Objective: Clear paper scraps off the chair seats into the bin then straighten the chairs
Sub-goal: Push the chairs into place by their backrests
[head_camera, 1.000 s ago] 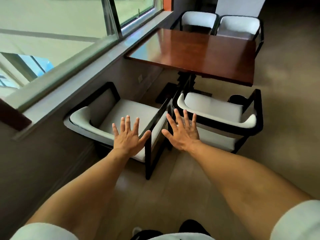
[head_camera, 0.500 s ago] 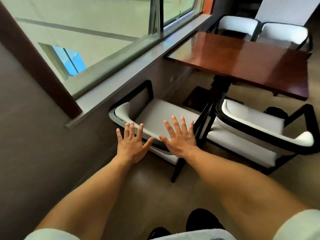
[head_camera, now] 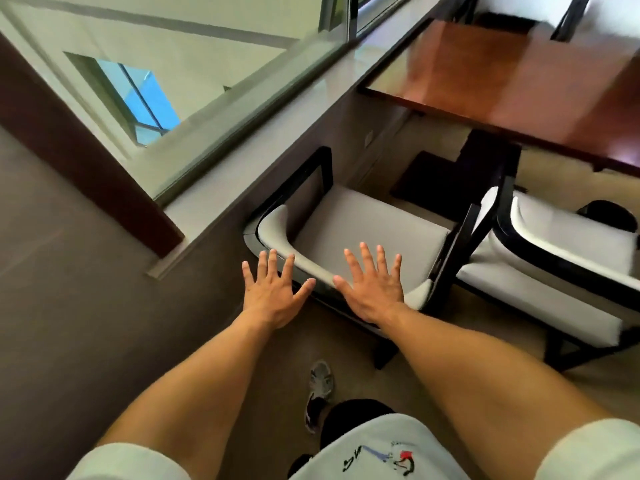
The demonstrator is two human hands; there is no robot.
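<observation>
Two hands out in front, palms down, fingers straight and spread, holding nothing. Left hand (head_camera: 273, 295) over the outer left end of the near chair's curved backrest, at the wall side; contact with the rim not clear from this angle. Right hand (head_camera: 374, 285) over the middle of the same backrest, fingertips reaching above the seat cushion; touching or hovering, cannot tell. Near chair (head_camera: 363, 230): dark frame, pale cushion, set just beside the wall under the window ledge (head_camera: 263, 157), front toward the table. Seat surface bare grey where visible. Second chair (head_camera: 561, 271) just to the right, same build, frames nearly touching, turned at a slight angle to the first. Dark round shape (head_camera: 607, 216) beyond the second chair, partly hidden, identity unclear. Reddish wooden table (head_camera: 512, 77) ahead of both chairs, on a dark pedestal base. Two more pale chairs (head_camera: 609, 15) at the far side of the table, blurred. Window glass (head_camera: 194, 64) along the left. One shoe (head_camera: 320, 386) on the floor below, white shirt at bottom edge.
</observation>
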